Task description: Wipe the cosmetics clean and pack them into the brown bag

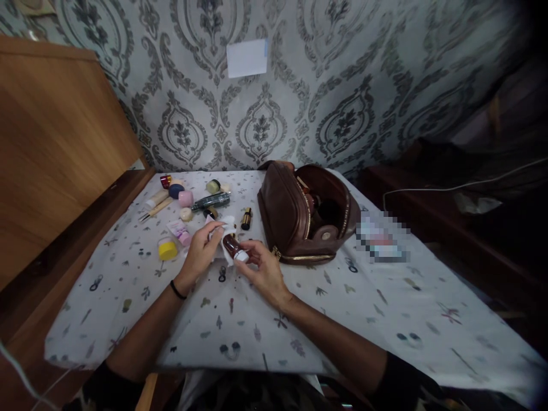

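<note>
Near the middle of the table, a dark reddish-brown bottle (232, 246) with a white cap lies tilted between my hands. My right hand (266, 273) has its fingers closed on the bottle's white-capped end. A crumpled white wipe (226, 255) is bunched around the other end, and my left hand (204, 249) pinches it against the bottle. Just beyond my hands stands a small black bottle with a gold band (246, 218). To the right of it a brown leather bag (282, 208) sits unzipped, with items partly visible inside.
Left of my hands are a yellow-lidded jar (167, 249), a pink-capped tube (183, 235), a pink jar (185, 198), a dark green pouch (212, 201) and several other cosmetics. A wooden cabinet (64, 137) borders the left side. A blurred packet (381, 238) lies right of the bag.
</note>
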### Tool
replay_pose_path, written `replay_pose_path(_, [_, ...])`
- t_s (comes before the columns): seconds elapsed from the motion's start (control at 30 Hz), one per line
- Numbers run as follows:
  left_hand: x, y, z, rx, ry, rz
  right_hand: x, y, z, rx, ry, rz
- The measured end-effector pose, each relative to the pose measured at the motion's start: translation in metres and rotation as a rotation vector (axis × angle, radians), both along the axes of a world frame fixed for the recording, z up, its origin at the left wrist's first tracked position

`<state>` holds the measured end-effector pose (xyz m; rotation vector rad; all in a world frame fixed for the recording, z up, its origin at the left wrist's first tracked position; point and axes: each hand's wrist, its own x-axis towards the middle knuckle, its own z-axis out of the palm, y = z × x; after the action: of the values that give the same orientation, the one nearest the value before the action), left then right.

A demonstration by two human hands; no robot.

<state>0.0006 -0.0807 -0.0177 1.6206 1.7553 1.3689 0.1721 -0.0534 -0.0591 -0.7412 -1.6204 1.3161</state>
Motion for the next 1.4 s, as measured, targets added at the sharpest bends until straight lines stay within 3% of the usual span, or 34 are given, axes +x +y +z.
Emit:
replay_pose_path(0.2, [0.010, -0.007, 0.004, 0.112, 0.307, -0.197, -0.001, 0.005, -0.004, -0.122, 0.079, -0.008])
replay_pose_path(0.3, [0.014, -0.010, 0.006, 0.111, 0.385, -0.221, -0.001, 0.007, -0.004, -0.160, 0.113, -0.003])
replay_pose_path(0.5, [0.013, -0.009, 0.009, -0.018, 0.242, -0.144, 0.002, 0.003, -0.005, 0.029, -0.028, -0.034])
replay_pose_path(0.6, [0.010, -0.006, 0.009, -0.039, 0.138, -0.130, 0.002, 0.002, -0.005, 0.024, -0.057, -0.032])
replay_pose_path(0.83, [0.006, -0.001, 0.002, 0.088, 0.005, -0.015, -0.005, 0.008, -0.005, -0.391, 0.140, -0.005])
replay_pose_path(0.97, [0.008, -0.003, 0.004, 0.096, -0.043, 0.073, -0.004, 0.009, -0.002, -0.500, 0.169, 0.078])
replay_pose_path(1.2, [0.004, -0.004, 0.007, 0.086, -0.100, 0.145, -0.002, 0.006, 0.000, -0.370, 0.206, 0.054])
replay_pose_path(1.4, [0.007, -0.004, 0.005, -0.027, -0.024, -0.076, 0.001, 0.005, -0.004, -0.154, 0.086, -0.014])
